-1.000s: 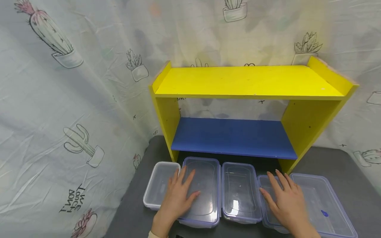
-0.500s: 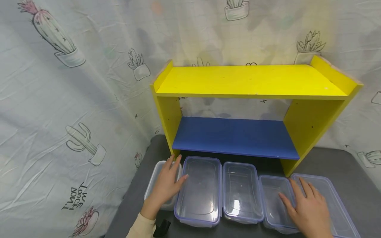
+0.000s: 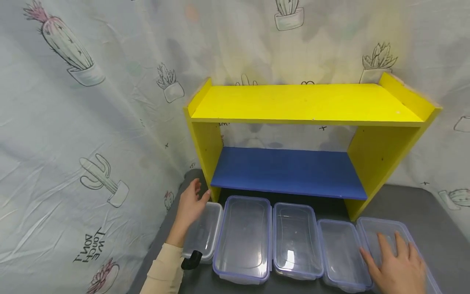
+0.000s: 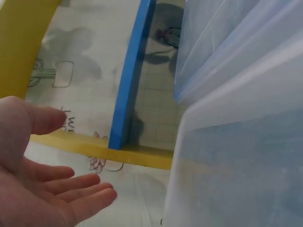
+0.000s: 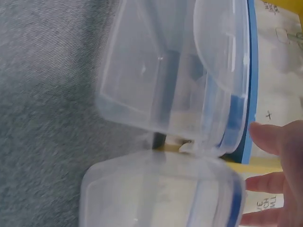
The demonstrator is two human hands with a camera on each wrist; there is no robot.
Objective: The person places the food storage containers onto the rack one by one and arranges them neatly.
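Several clear lidded food containers stand in a row before the shelf unit. My left hand [image 3: 191, 208] is held above the white-rimmed container [image 3: 211, 230] at the row's left end. Its fingers reach toward the shelf's left side, relaxed and holding nothing, as the left wrist view confirms. On the right, my other hand [image 3: 398, 265] hangs with spread fingers over the wide blue-rimmed container [image 3: 382, 226]. Its thumb overlaps the edge of the small blue-rimmed container [image 3: 341, 257]. Between the hands lie a large container [image 3: 243, 241] and a medium one [image 3: 298, 241], both blue-rimmed.
Behind the row stands a yellow shelf unit [image 3: 308, 104] with a blue lower shelf [image 3: 288, 171]. The table [image 3: 400, 200] is dark grey. Cactus-printed cloth [image 3: 121, 102] hangs at the back and left. A black strap-like piece [image 3: 191, 260] shows by the left sleeve.
My left hand has moved left, from over the large container to past the white-rimmed one. The right hand has shifted right, from the small container to over the wide one. The containers stay in place.
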